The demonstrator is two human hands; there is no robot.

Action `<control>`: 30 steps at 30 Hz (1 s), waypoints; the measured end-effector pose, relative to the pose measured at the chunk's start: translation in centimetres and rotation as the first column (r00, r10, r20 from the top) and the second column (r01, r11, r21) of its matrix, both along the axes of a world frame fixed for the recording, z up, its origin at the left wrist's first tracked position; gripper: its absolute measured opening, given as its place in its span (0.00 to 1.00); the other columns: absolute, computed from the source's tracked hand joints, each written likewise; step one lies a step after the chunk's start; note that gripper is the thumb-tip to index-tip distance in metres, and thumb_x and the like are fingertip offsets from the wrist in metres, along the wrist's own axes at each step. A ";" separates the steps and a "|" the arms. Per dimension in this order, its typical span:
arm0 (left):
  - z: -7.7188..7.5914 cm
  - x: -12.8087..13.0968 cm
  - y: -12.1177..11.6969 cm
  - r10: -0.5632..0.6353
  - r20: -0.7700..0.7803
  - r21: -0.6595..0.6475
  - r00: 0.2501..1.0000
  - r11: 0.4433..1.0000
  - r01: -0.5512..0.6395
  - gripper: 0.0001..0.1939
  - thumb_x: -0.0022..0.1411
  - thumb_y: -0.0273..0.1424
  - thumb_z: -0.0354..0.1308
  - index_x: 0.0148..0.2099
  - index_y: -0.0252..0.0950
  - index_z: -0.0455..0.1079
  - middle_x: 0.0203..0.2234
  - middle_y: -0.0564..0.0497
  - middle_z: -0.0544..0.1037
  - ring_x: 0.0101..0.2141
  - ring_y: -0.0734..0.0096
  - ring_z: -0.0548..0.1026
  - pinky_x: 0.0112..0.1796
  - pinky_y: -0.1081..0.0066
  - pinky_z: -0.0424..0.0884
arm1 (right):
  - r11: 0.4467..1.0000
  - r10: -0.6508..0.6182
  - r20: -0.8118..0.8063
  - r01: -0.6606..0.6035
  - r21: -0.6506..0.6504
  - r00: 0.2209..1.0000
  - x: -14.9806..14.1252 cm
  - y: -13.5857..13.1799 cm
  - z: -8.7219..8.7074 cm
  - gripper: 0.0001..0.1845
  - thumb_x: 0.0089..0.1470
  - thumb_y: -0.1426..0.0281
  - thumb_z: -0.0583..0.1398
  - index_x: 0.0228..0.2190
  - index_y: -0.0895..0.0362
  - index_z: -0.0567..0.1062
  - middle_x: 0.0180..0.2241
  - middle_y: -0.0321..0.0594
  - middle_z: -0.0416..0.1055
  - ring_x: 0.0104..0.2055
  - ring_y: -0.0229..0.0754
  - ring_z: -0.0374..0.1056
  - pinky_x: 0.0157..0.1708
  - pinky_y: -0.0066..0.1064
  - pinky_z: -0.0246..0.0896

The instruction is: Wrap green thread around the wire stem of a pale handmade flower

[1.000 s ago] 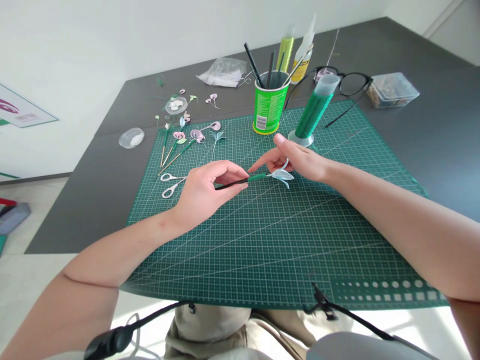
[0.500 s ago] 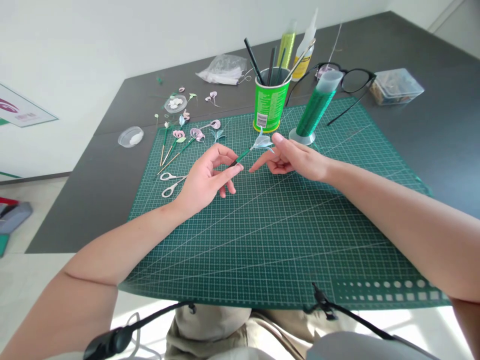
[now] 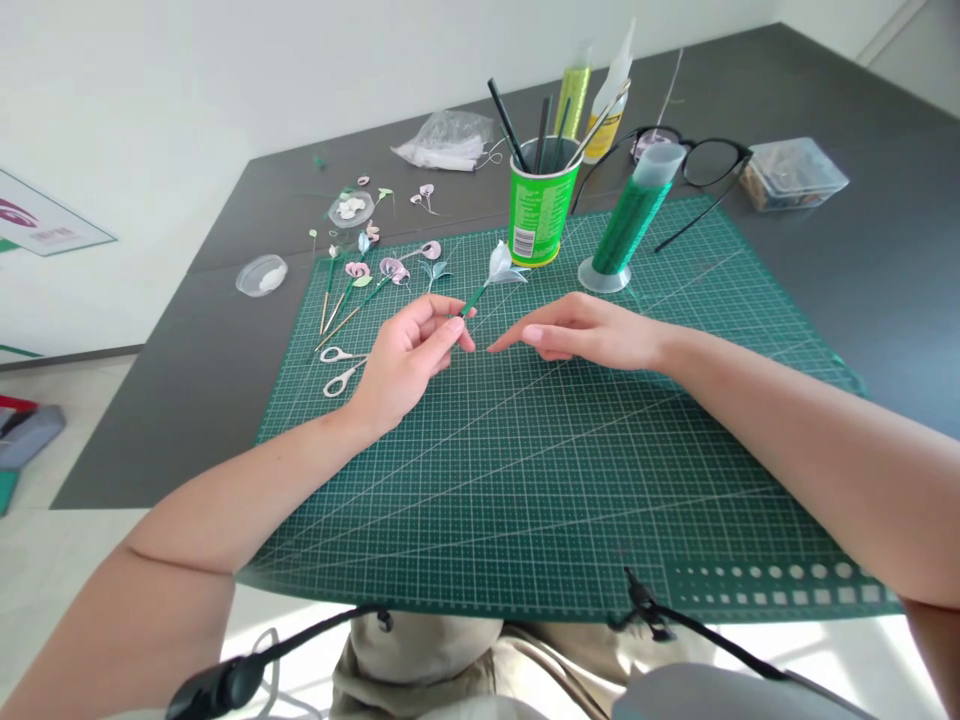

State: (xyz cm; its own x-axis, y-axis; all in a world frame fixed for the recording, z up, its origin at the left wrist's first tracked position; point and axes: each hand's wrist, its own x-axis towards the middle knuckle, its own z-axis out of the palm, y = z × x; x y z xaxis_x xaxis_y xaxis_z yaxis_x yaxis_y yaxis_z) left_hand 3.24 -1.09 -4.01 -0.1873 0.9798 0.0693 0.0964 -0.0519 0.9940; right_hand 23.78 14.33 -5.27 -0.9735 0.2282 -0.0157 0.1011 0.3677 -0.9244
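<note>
My left hand (image 3: 405,358) pinches the green-wrapped stem of a small pale blue flower (image 3: 500,264) and holds it tilted up to the right over the green cutting mat (image 3: 540,480). My right hand (image 3: 592,332) hovers just right of it, fingers stretched out and loosely apart, holding nothing, fingertips close to the left hand's. Several finished pink and blue flowers on stems (image 3: 375,275) lie on the mat's far left corner. White-handled scissors (image 3: 341,366) lie just left of my left hand.
Behind the hands stand a green cup of tools (image 3: 541,212) and a green wire spool (image 3: 627,222). Black glasses (image 3: 701,165), a clear plastic box (image 3: 793,174), glue bottles (image 3: 604,95), a plastic bag (image 3: 450,140) and small clear dishes (image 3: 262,274) lie on the dark table (image 3: 862,260).
My left hand swung the flower from lying level to pointing up and away. My right hand let go of the blossom and opened, dropping lower beside the left.
</note>
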 end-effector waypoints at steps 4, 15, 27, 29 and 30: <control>-0.2 0.0 0.1 0.000 -0.004 0.061 1.000 0.998 0.000 0.05 0.68 0.30 0.63 0.43 0.34 0.73 0.27 0.53 0.79 0.19 0.83 0.61 0.19 0.79 0.55 | 0.995 -0.070 -0.069 0.064 -0.079 0.995 -0.1 0.3 0.0 0.36 0.70 0.42 0.55 0.40 0.62 0.85 0.18 0.29 0.54 0.21 0.33 0.48 0.23 0.31 0.46; -0.5 -0.6 0.1 0.014 0.039 0.108 0.999 0.994 -0.018 0.13 0.68 0.39 0.67 0.45 0.38 0.70 0.28 0.57 0.77 0.15 0.85 0.63 0.14 0.79 0.54 | 0.897 -0.366 -0.160 0.302 -0.322 0.917 -0.6 -0.4 0.8 0.20 0.73 0.61 0.55 0.41 0.61 0.81 0.17 0.30 0.57 0.18 0.34 0.47 0.19 0.30 0.42; -0.3 -0.1 -0.2 0.051 -0.015 0.114 0.999 0.992 -0.049 0.14 0.69 0.42 0.66 0.46 0.38 0.71 0.29 0.56 0.78 0.16 0.84 0.64 0.15 0.78 0.58 | 0.873 -0.428 -0.349 0.481 0.076 0.833 -0.6 -0.2 0.1 0.18 0.63 0.54 0.63 0.29 0.54 0.75 0.39 0.43 0.75 0.47 0.49 0.69 0.55 0.43 0.62; -0.4 -0.2 -0.2 0.049 -0.016 0.118 0.999 0.992 -0.046 0.13 0.69 0.42 0.66 0.46 0.38 0.72 0.29 0.56 0.78 0.16 0.84 0.64 0.15 0.79 0.59 | 0.877 -0.395 -0.385 0.468 0.113 0.834 -0.6 -0.3 0.1 0.18 0.63 0.52 0.64 0.31 0.53 0.75 0.42 0.45 0.76 0.52 0.52 0.69 0.61 0.47 0.59; -0.4 -0.2 -0.2 0.047 -0.016 0.122 0.999 0.992 -0.045 0.13 0.70 0.41 0.66 0.46 0.38 0.72 0.29 0.56 0.78 0.16 0.84 0.65 0.15 0.79 0.59 | 0.877 -0.381 -0.397 0.462 0.129 0.835 -0.6 -0.3 0.0 0.18 0.63 0.52 0.64 0.31 0.53 0.75 0.43 0.46 0.76 0.53 0.53 0.69 0.62 0.48 0.58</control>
State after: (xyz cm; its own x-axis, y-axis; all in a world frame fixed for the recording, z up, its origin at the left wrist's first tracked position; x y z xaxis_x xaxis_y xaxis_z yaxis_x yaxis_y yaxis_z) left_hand 3.08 -1.25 -4.41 -0.2295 0.9544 0.1908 0.1196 -0.1669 0.9787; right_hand 23.21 14.05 -5.23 -0.7121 0.5760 0.4014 -0.0218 0.5534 -0.8327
